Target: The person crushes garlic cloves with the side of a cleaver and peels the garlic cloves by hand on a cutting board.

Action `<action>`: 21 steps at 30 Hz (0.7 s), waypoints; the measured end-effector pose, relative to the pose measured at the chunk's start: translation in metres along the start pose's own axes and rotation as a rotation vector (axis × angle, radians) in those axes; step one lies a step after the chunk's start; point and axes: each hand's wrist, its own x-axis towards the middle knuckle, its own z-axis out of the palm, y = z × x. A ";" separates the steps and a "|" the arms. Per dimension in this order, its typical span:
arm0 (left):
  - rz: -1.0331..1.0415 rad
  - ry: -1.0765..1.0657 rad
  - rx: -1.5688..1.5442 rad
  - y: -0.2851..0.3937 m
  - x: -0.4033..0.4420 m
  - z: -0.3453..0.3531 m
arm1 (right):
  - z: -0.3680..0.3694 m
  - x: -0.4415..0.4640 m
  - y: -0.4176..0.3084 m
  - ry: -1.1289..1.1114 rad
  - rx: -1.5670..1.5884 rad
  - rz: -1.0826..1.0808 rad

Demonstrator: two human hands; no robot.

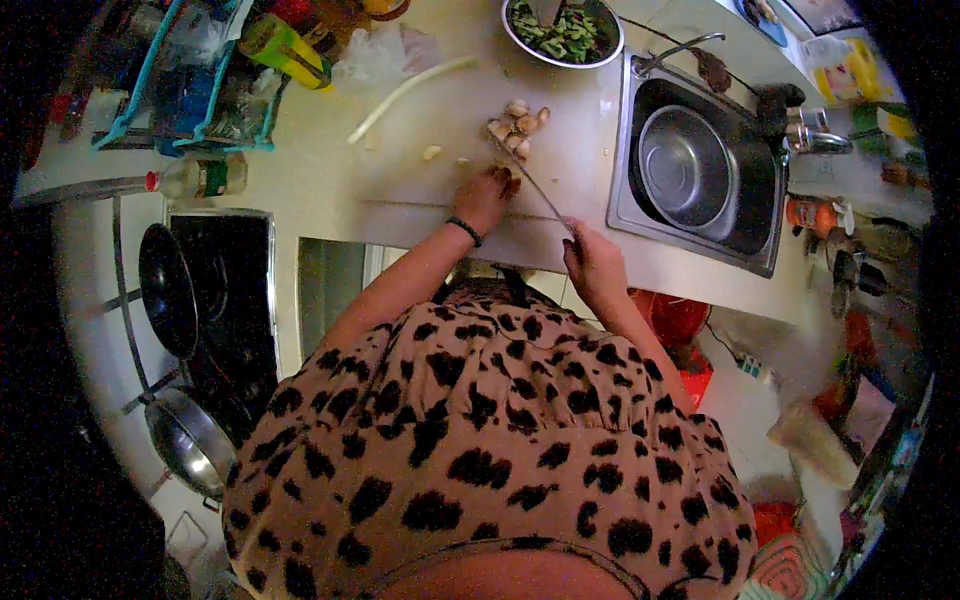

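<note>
My right hand [597,262] is closed around the handle of a kitchen knife [541,190], whose blade slants up and left over the board. Beside the blade, my left hand [483,198] has its fingers curled together over something small and brownish, mostly hidden by the fingers. Just beyond the knife tip lies a small pile of what look like unpeeled garlic cloves [518,126]. Two pale pieces, one of them a peeled-looking clove [431,153], rest left of the pile. All this is on a pale cutting board [400,180].
A long white stalk [410,95] lies at the back left. Behind the pile stands a bowl [612,55] of chopped greens. At right is a sink [620,205] holding a metal basin [690,165]. A bottle [205,178] and a stove with a black pan [165,290] are at left.
</note>
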 end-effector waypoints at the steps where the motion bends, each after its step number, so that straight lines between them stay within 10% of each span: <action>1: 0.020 -0.001 -0.012 -0.001 -0.001 0.001 | 0.001 -0.001 0.000 -0.064 -0.065 0.004; 21: 0.045 0.145 -0.128 0.013 -0.003 0.011 | -0.005 -0.012 0.002 -0.202 -0.089 0.136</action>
